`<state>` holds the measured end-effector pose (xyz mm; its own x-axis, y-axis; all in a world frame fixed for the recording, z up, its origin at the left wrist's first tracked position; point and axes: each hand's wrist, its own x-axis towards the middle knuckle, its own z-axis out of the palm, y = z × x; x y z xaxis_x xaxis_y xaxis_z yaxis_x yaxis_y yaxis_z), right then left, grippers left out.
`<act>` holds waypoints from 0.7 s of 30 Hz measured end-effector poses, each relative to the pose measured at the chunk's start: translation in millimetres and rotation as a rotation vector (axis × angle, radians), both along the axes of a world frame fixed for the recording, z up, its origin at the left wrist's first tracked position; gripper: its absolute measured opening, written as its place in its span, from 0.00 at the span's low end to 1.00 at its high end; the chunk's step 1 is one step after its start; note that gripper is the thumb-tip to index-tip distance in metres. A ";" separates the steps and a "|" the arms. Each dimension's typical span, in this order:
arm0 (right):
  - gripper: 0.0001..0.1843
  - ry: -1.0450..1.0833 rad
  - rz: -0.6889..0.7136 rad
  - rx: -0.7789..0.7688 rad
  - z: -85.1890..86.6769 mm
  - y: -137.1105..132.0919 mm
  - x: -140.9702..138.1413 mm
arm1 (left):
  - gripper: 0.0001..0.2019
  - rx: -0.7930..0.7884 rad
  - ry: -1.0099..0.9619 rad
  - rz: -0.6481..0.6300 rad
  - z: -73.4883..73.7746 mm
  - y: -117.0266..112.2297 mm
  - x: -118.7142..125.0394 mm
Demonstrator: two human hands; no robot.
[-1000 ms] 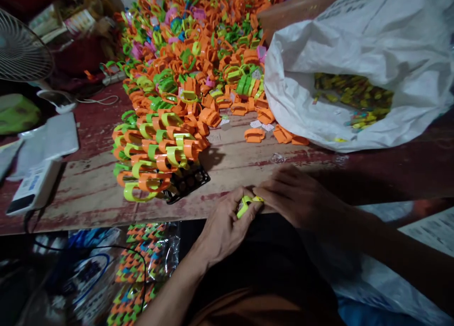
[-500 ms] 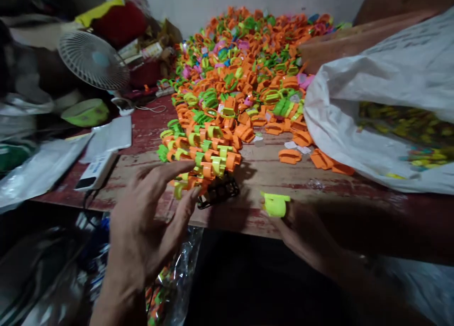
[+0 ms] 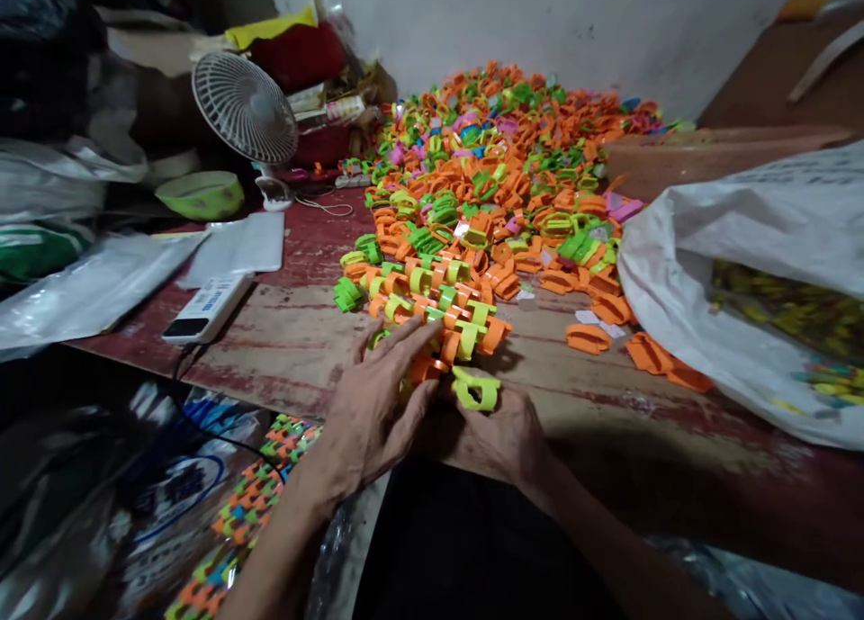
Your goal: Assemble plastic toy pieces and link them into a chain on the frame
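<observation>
My left hand (image 3: pixel 374 404) rests on the near left side of a block of orange, yellow and green plastic pieces (image 3: pixel 445 298) set in neat rows. Its fingers lie over the pieces, with the thumb at the front edge. A single yellow-green curved plastic piece (image 3: pixel 484 402) is pinched in my right hand (image 3: pixel 509 435), close by the block's near right corner. My two hands are almost touching. What lies under the block is hidden by my hands and the pieces.
Behind the block rises a large heap of loose plastic pieces (image 3: pixel 486 184). A white sack (image 3: pixel 668 269) stands right. On the left are a fan (image 3: pixel 244 107), a green bowl (image 3: pixel 201 195) and a white device with a cable (image 3: pixel 209 310). Below hang plastic bags (image 3: pixel 182 494).
My right hand has brought the yellow-green piece leftward to the block. My left hand has settled onto the rows with its fingers less spread. The view has shifted, so the surroundings appear farther right and lower.
</observation>
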<state>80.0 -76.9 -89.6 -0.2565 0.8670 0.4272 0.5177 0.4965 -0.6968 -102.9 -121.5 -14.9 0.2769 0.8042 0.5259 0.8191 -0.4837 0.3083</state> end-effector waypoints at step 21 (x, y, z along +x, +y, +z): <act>0.11 -0.109 -0.055 0.285 -8.5 -0.1 0.1 | 0.28 -0.014 0.041 0.024 -9.4 -0.9 4.8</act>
<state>80.1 -76.9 -98.2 -0.2703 0.7304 0.6273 0.6133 0.6329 -0.4725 -98.2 -122.4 -24.3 0.2786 0.8181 0.5030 0.8424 -0.4597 0.2811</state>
